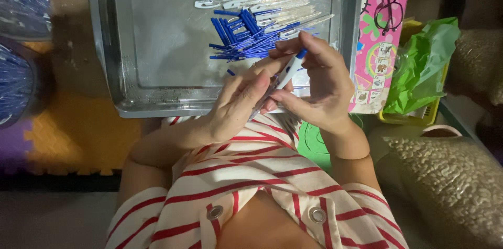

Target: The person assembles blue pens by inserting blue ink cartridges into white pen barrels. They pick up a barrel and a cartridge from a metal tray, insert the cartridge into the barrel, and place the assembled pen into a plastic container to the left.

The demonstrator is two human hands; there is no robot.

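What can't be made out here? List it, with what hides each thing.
Head view only:
- Pen: its lower barrel is hidden by the left hand and right hand.
- Metal tray: far end cut off by the top edge.
- Blue parts: too small and piled to count.
- Clear pen barrels: washed out by glare.

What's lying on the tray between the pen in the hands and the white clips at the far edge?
In the head view, a heap of blue pen parts lies on the metal tray there.

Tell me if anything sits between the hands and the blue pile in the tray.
Nothing visible does. The left hand and right hand hold a pen just in front of the blue pile; only bare tray floor lies between.
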